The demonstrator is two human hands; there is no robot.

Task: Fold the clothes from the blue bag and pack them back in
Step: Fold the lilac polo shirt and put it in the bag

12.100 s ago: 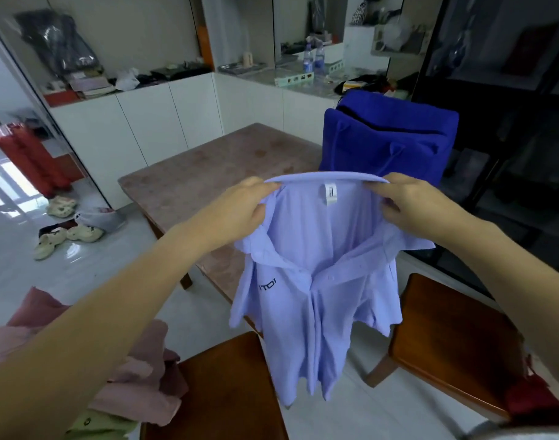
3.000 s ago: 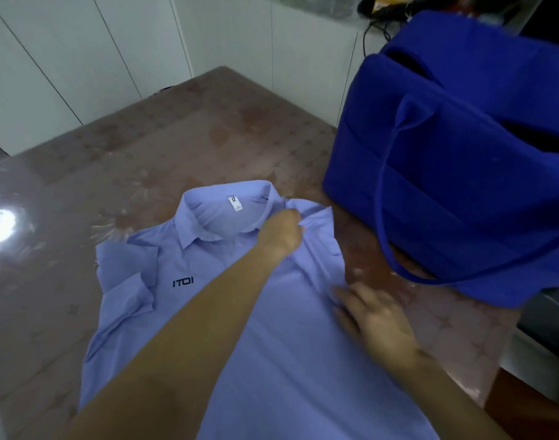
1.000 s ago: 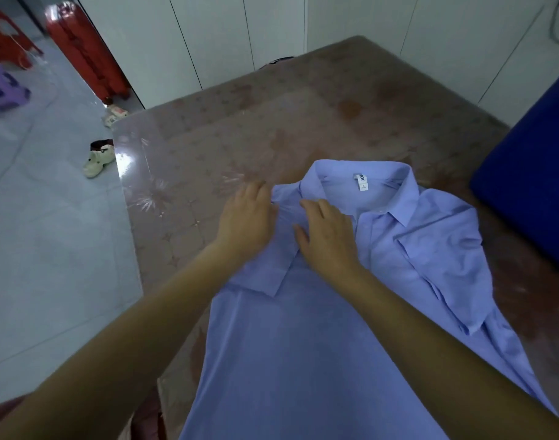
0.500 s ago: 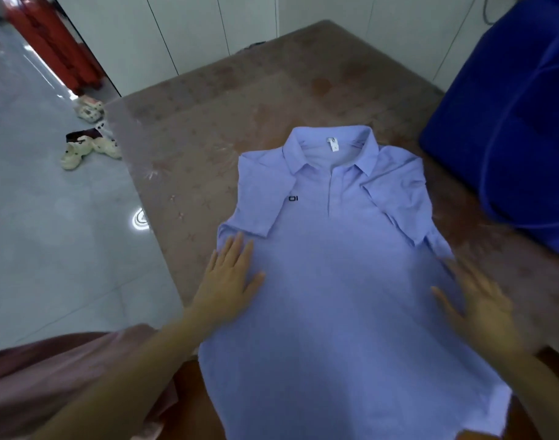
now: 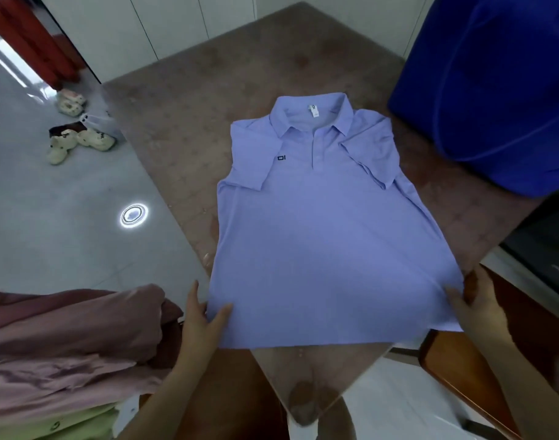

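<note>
Two corners of the hem were clamped, one per hand, hands well apart. The left hand (image 5: 202, 315) pinched the near-left corner of the polo shirt (image 5: 319, 236) with its thumb on top. The right hand (image 5: 475, 304) pinched the near-right corner the same way, its other fingers mostly hidden by the cloth. Both corners reached just past the near edges of the surface (image 5: 192, 100).

Step in hand, by my read: the bottom-up fold. The sides were already turned in and the hem was gripped but not yet lifted. The next move would call for raising both corners level, carrying the hem up toward the collar and keeping the side edges lined up so the sleeves stay tucked. Thin, limp fabric, so it would likely sag in the middle and need smoothing once laid down.

Pink clothes (image 5: 65, 344) and a green garment (image 5: 49, 423) lay heaped at near left, unfolded, so plenty of the task seemed left. A wooden chair (image 5: 462, 373) stood at near right.

The shirt was pale lilac-blue and lay flat, front up, body mostly smooth. Farther up, both short sleeves (image 5: 249, 157) were folded inward over the chest, the left one partly covering a small dark logo (image 5: 281, 158). The collar (image 5: 310, 117) lay at the far end with a white tag showing inside it.

The blue bag (image 5: 494, 90) stood on the surface at far right, just beside the shirt's shoulder; whether it touched was unclear. Slippers (image 5: 78, 141) lay on the floor at far left.
</note>
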